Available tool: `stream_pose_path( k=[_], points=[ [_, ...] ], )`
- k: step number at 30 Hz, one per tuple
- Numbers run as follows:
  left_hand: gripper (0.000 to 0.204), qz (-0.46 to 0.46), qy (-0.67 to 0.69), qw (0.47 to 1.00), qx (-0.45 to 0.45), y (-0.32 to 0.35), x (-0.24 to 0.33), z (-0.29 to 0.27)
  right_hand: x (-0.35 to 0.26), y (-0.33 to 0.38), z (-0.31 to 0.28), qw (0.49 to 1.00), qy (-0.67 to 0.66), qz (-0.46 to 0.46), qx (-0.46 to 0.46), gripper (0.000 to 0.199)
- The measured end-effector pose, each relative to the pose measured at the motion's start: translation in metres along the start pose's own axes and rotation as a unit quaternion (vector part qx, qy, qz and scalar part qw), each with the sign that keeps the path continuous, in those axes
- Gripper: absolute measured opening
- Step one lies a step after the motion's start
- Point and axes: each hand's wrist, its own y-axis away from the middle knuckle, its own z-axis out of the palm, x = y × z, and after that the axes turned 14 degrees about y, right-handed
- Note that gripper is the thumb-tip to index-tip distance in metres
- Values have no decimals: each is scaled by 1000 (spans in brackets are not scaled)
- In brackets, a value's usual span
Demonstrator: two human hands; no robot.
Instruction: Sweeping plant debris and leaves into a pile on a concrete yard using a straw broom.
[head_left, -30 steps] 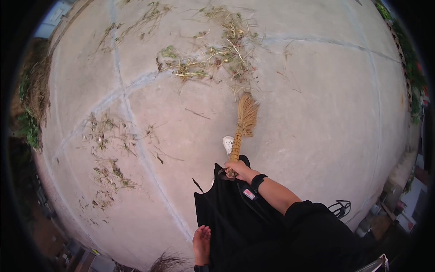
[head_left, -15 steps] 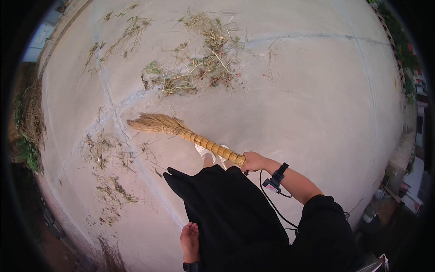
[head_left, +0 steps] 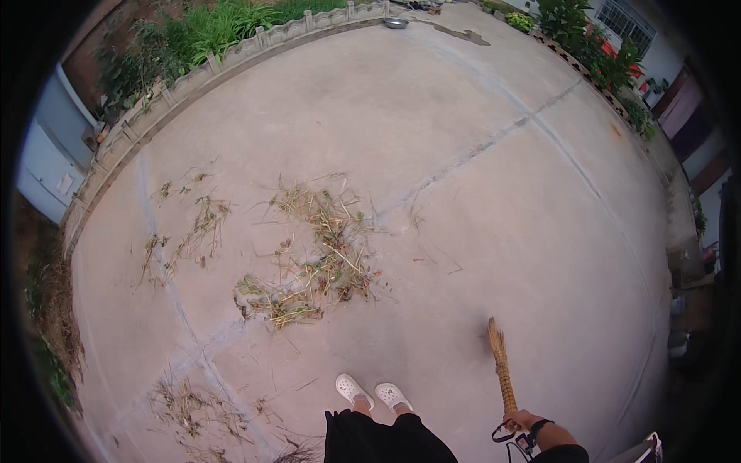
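My right hand (head_left: 523,420), with a dark strap and cable at its wrist, is closed round the handle of a straw broom (head_left: 503,370). The broom points away from me at the lower right, its bristle end close to the concrete; whether it touches I cannot tell. Ahead and to the left lies a pile of dry stalks and leaves (head_left: 328,247). Looser plant litter (head_left: 189,405) is scattered nearer on the left, and a thin strip of it (head_left: 202,228) farther off. My left hand is out of the picture.
My feet in white clogs (head_left: 392,395) stand on the concrete yard (head_left: 478,231), which is crossed by pale seams. A low balustrade (head_left: 212,65) edges green plants at the far left. A metal basin (head_left: 395,23) sits at the back. Potted plants (head_left: 610,65) line the right side.
The broom has swung from in front of my body out to my right, still in my right hand. My view has lifted to show more of the yard. My left hand has left the picture.
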Motion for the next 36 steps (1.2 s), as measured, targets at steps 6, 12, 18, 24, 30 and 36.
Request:
stream_pose_path(
  k=[6,12,18,24,30,36],
  points=[
    [24,29,-116,993,-11,1,52,33,-125,-58,14,944,-324,-47,-29,12],
    [30,6,-75,992,105,11,87,20,-334,-64,114,899,-405,-122,-112,13],
    [29,8,20,995,102,26,87,21,-476,-47,266,931,-272,-156,-190,14],
    [34,10,117,986,120,20,66,-52,-548,27,438,944,-138,-184,-237,15],
    [30,2,161,972,169,17,82,-33,-575,75,445,875,-120,-194,-427,18],
    [31,13,119,983,139,6,105,-16,-536,74,361,913,86,-268,-295,26]
  ],
)
